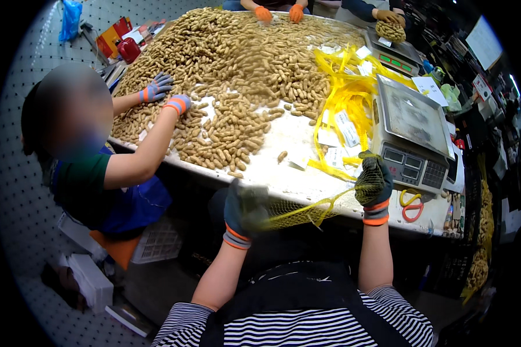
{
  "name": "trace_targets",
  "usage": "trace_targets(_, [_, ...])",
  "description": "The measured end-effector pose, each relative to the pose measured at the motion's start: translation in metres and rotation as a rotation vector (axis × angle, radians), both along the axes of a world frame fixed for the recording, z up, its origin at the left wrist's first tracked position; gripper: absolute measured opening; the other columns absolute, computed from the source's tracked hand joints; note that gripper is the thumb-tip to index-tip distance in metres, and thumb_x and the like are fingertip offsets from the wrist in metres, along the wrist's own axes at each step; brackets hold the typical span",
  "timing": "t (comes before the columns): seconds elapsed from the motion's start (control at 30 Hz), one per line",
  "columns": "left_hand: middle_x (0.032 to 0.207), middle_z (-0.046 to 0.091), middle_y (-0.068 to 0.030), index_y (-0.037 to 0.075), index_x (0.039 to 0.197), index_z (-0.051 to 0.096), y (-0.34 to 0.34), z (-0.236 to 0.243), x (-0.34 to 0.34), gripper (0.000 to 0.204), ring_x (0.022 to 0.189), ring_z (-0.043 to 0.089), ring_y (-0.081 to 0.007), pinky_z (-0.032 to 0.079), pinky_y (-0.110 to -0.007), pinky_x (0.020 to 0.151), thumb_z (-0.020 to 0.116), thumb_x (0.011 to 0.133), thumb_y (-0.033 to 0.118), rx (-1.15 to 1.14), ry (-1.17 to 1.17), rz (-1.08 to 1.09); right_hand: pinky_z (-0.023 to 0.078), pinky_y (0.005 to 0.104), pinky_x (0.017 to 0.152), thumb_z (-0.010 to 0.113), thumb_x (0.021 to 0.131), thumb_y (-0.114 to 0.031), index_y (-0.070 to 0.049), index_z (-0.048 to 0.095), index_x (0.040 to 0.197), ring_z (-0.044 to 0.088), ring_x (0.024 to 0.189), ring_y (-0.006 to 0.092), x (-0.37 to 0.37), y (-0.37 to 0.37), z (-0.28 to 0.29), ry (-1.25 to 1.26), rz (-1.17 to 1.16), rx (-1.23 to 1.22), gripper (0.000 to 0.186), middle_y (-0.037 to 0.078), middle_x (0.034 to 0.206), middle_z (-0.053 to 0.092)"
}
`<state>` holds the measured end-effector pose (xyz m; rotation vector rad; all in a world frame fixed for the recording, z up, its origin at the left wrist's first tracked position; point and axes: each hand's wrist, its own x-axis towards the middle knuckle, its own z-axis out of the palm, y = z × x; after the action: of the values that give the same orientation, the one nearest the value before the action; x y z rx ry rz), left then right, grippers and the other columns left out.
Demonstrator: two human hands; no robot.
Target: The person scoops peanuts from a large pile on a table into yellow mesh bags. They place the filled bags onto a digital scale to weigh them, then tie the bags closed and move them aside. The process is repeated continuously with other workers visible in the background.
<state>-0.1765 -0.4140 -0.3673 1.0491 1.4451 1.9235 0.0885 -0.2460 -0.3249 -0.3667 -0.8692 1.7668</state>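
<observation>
In front of the white table's (281, 139) near edge, the right hand (375, 180) curls its fingers around one end of a yellow net (298, 211), which stretches across to the left hand (244, 213) (that one is a blur, so I cannot tell how its fingers sit). Next come scissors (411, 213) with red and yellow handles, a gray scale (400, 174) and bright yellow strips (353, 95) with white tags (347, 128), their print too small to read. Farther off, peanuts (214, 46) make a big heap.
</observation>
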Motion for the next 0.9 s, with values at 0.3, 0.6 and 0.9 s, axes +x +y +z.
trace_targets(0.3, [0.083,0.061,-0.0064,0.002,0.116,0.054,-0.004,0.041,-0.020,0.037,0.068,0.057,-0.0138,0.048,-0.024,0.065,0.052,0.088,0.025,0.050,-1.166,-0.004,0.046,0.0267,0.068,0.051,0.086,-0.003,0.000,0.056,0.094,0.056,0.072,0.0161,-0.019,-0.021,-0.011,-0.167,-0.050,-0.032,0.010,0.008,0.084,0.060])
trace_targets(0.6, [0.078,0.061,-0.0044,-0.005,0.097,0.061,0.015,0.039,0.001,0.030,0.071,0.056,-0.0120,0.046,-0.024,0.065,0.057,0.082,0.021,-0.436,-0.316,-0.941,0.034,0.0377,0.101,0.033,0.095,-0.021,0.007,0.042,0.124,0.047,0.115,0.0312,-0.011,0.000,0.043,-0.470,-0.596,0.648,0.041,0.023,0.124,0.047])
trace_targets(0.9, [0.067,0.054,-0.0026,0.001,0.084,0.061,0.023,0.048,0.007,0.023,0.058,0.050,-0.0115,0.041,-0.024,0.052,0.061,0.078,0.023,-0.522,-0.483,-0.727,0.014,0.0342,0.109,0.029,0.093,-0.043,0.008,0.025,0.134,0.027,0.130,0.0252,0.024,-0.017,0.042,-0.122,-0.158,0.297,0.065,0.020,0.137,0.034])
